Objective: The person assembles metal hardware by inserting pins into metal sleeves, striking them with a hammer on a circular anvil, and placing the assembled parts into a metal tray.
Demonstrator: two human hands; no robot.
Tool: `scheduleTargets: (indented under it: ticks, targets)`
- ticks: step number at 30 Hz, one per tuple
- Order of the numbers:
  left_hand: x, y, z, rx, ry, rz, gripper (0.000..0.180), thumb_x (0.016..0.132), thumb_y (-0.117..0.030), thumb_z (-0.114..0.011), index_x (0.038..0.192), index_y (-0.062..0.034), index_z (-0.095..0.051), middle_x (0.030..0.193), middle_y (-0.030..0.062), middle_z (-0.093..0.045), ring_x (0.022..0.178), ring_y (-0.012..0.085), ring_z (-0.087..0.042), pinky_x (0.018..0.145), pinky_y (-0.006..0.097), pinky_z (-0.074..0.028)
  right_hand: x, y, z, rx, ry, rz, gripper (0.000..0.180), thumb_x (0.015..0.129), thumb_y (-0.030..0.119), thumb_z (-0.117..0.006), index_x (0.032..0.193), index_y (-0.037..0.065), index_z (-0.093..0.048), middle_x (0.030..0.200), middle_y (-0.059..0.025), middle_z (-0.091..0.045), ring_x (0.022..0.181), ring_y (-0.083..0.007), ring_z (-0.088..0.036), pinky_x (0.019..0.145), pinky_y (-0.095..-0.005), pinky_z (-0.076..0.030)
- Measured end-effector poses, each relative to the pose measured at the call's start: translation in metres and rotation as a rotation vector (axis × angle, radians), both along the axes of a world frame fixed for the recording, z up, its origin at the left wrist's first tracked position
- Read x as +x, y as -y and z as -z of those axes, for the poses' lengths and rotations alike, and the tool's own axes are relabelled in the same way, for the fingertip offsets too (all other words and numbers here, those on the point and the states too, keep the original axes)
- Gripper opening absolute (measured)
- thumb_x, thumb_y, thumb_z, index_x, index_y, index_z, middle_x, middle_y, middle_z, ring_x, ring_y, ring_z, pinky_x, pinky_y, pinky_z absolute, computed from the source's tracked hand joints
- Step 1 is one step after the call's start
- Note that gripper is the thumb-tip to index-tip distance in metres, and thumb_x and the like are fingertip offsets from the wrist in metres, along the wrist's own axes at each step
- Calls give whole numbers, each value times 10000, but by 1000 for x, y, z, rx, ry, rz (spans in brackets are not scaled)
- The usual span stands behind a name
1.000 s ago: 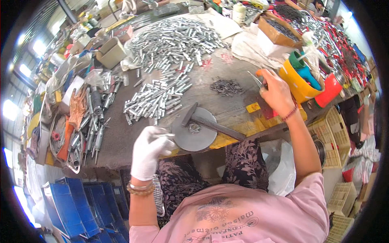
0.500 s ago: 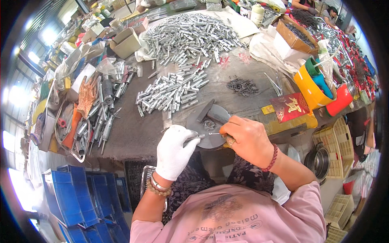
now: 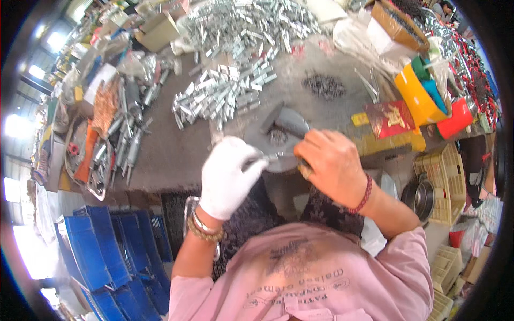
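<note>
Gloved left hand [image 3: 229, 176] pinching a thin metal piece [image 3: 270, 157], bare right hand [image 3: 331, 166] gripping a hammer [image 3: 286, 124] (over a round metal block [image 3: 263, 140]).

This is a small workshop or factory floor where metal parts are put together by hand. The worn, grey tabletop [image 3: 176, 150] is heaped with hundreds of small silver metal pieces [image 3: 235, 59], loose and in piles. A hammer [image 3: 286, 122] lies on a round steel block [image 3: 273, 144] near the front edge. Tools and metal rods [image 3: 115, 134] crowd the left side, with cardboard boxes [image 3: 158, 29] at the back. Blue plastic crates [image 3: 101, 246] are stacked on the floor at the left, yellowish baskets [image 3: 444, 176] at the right, and bright plastic tubs [image 3: 415, 99] hold more parts. Daylight comes through large openings at the left.
</note>
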State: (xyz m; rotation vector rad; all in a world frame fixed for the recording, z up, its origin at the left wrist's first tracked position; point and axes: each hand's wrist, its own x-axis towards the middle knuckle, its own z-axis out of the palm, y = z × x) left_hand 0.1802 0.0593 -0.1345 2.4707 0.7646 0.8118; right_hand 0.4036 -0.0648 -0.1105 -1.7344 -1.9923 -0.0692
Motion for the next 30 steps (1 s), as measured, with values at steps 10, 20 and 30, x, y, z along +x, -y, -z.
scheduleTargets:
  ticks: [10, 20, 30]
  targets:
    - [-1, -1, -6, -173, -22, -20, 263, 843, -171, -887, 1067, -64, -801, 946, 105, -697, 873, 290, -691, 815, 381, -556, 3, -6, 12, 96, -32, -73, 217, 746, 76, -805, 918, 97, -675, 956, -69, -613, 912, -286, -671, 829, -434, -562]
    - [7, 8, -8, -15, -23, -9, 222, 859, -74, -848, 1075, -47, -804, 993, 111, -715, 978, 311, -690, 885, 390, -554, 7, -9, 16, 140, 55, -109, 110, 793, 104, -759, 864, 108, -676, 914, -56, -605, 882, -260, -674, 804, -409, -567]
    - [6, 1, -2, -122, -27, -10, 176, 881, -117, -832, 1039, -54, -788, 964, 124, -699, 952, 322, -686, 861, 400, -549, 12, -17, 15, 180, 112, -157, 86, 811, 128, -750, 847, 117, -673, 890, -42, -609, 846, -236, -683, 771, -387, -571]
